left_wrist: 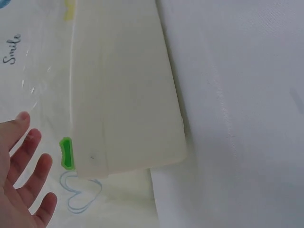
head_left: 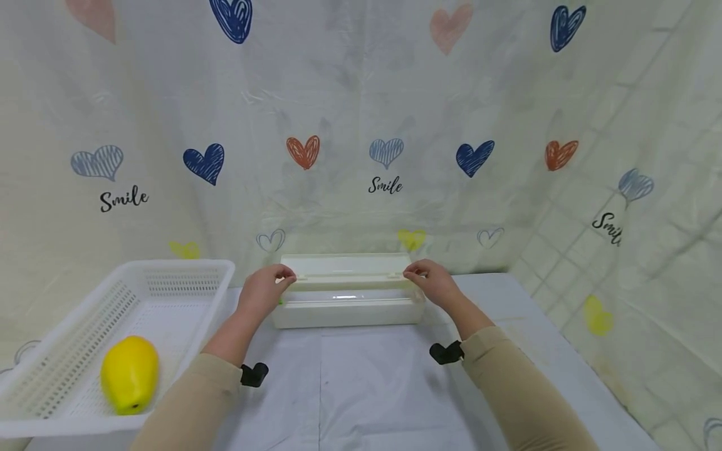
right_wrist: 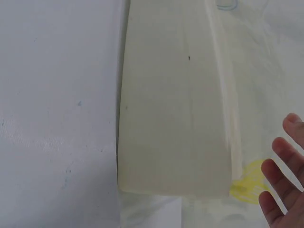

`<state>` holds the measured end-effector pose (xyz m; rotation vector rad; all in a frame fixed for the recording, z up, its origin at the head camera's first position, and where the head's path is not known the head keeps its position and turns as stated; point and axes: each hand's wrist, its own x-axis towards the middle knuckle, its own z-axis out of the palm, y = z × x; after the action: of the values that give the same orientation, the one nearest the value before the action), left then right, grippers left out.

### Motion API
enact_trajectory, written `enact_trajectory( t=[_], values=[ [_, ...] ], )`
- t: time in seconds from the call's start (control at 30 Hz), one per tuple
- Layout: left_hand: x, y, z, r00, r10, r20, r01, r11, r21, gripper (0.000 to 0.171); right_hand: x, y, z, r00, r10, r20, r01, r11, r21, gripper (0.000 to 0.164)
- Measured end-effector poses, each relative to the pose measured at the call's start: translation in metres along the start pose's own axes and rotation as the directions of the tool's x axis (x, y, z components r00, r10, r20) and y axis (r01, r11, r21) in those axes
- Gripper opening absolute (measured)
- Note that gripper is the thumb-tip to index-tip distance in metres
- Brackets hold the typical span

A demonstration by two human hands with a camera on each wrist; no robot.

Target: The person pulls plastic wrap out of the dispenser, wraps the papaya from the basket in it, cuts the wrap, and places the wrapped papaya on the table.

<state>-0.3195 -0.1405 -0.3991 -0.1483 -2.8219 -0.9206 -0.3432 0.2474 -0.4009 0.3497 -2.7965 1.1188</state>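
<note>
A long cream-white cling film dispenser [head_left: 348, 316] stands at the back of the table with its lid [head_left: 346, 263] raised behind. Across its top runs a pale strip, and light glints off a clear layer in front. At the left end sits a green slider cutter [left_wrist: 67, 154]. My left hand [head_left: 267, 288] is at the left end, thumb and index tips together; my right hand [head_left: 437, 283] mirrors it at the right end. They seem to pinch the edge of clear film, barely visible; the wrist views show the other fingers spread above the dispenser's edge.
To the left is a white perforated basket [head_left: 222, 272] holding a yellow, mango-like fruit [head_left: 130, 374]. A white cover [head_left: 361, 388] lies over the table. Behind hangs a plastic curtain [head_left: 350, 94] printed with hearts, close to the dispenser's back.
</note>
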Motion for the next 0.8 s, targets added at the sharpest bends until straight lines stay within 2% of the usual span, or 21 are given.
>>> enact_trajectory(
  t=[0.23, 0.8],
  values=[
    [0.0, 0.006, -0.007, 1.0, 0.008, -0.012, -0.008, 0.999, 0.049, 0.017, 0.001, -0.006, -0.006, 1.0, -0.005, -0.007, 0.005, 1.0, -0.017, 0.027],
    [-0.001, 0.015, -0.026, 0.993, 0.114, -0.04, -0.109, 0.988, 0.111, 0.017, 0.001, -0.02, -0.019, 0.998, -0.042, -0.04, 0.041, 0.998, -0.039, 0.024]
  ],
)
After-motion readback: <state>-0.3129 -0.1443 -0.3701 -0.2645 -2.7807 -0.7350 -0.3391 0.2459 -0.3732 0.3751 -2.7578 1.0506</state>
